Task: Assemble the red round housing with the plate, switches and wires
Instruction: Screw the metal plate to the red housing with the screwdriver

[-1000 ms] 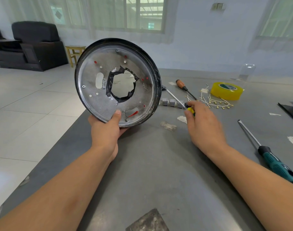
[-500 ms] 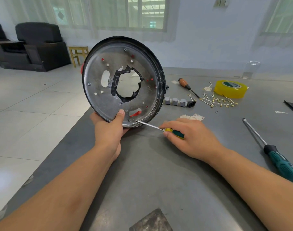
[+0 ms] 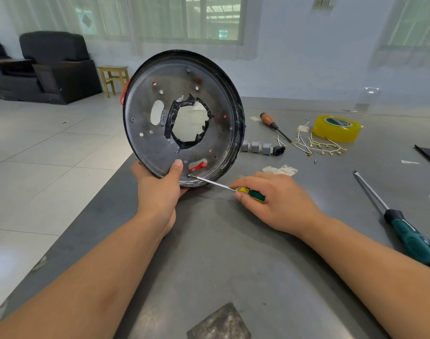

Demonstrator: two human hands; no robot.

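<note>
Two hands busy: left hand [image 3: 160,189] gripping upright round housing [image 3: 183,118] by its lower rim, right hand [image 3: 280,201] clasping small screwdriver [image 3: 223,186], tip against plate [image 3: 145,143].

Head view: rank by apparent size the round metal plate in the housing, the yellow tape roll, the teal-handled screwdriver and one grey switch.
1. Round metal plate, largest by far.
2. Teal-handled screwdriver, longest after the plate, though it lies nearer the camera.
3. Yellow tape roll, farther back, so its rank against the screwdriver is unsure.
4. Grey switch, smallest.
</note>
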